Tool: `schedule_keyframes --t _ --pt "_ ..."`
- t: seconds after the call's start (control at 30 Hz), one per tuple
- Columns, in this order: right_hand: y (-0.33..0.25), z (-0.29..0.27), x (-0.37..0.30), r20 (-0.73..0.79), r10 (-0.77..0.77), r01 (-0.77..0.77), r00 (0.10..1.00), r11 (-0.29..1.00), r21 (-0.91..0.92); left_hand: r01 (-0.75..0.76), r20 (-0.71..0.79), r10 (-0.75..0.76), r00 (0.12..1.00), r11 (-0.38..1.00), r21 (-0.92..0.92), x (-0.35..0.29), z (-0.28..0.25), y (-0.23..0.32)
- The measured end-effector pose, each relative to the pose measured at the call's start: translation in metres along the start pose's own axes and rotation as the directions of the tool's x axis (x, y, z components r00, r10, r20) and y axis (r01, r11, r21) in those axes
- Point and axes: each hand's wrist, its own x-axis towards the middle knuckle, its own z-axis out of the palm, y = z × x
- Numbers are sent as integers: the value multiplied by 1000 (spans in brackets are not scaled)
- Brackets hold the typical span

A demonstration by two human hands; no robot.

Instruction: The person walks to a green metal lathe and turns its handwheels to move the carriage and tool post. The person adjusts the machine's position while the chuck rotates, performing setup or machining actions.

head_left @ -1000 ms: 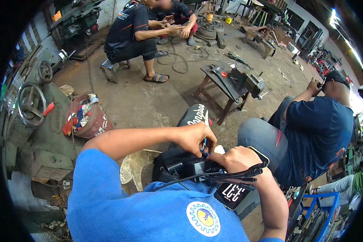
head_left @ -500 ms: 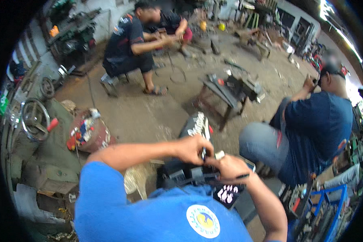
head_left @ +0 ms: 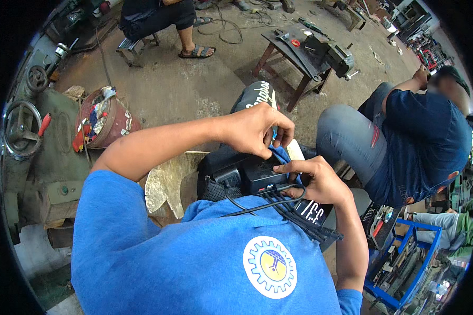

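So the black box (head_left: 260, 173) sat right up against the person's chest, just above the hem of the blue shirt (head_left: 189, 257), with both hands on or close to it. The left hand (head_left: 260, 131) came in over the far side, knuckles up, thumb and fingertips bunched narrow by a bit of blue cloth (head_left: 280, 153); couldn't tell if it was actually pinching the stuff. The right hand (head_left: 320, 181) was at the box's right corner, one fingertip resting on the top edge and another lower down by the cables (head_left: 299, 214), so a smallish gap between them. Whether it had a proper hold on anything, no idea, the view didn't show it. Those cables were black, bunched at the box's near right side and fanning down to the right, partly over a dark screen (head_left: 314, 209) with white figures. A grey mesh pouch (head_left: 215, 190) was just left of the box. Around all that: a bucket (head_left: 127, 125) of rags off to the left, a low table (head_left: 281, 46) with a vise (head_left: 339, 60) further ahead, and a co-worker (head_left: 428, 142) in a dark shirt and jeans sitting on the right, near a blue rack (head_left: 432, 244).
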Motion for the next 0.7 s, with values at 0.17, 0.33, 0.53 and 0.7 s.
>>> schedule_keyframes --t 0.17,0.33,0.53,0.7 --pt "2 -3 3 46 26 -27 999 1000 16 -7 110 4 994 999 32 -1 -3 -4" --pt "3 5 8 55 188 -193 981 977 89 -183 288 104 952 947 264 -7 5 -14" --pt "8 8 13 33 162 -164 986 980 108 -174 377 11 926 899 402 -10 3 -13" --pt "7 9 21 15 152 -152 988 979 138 -99 360 -31 933 936 338 -4 -9 -6"
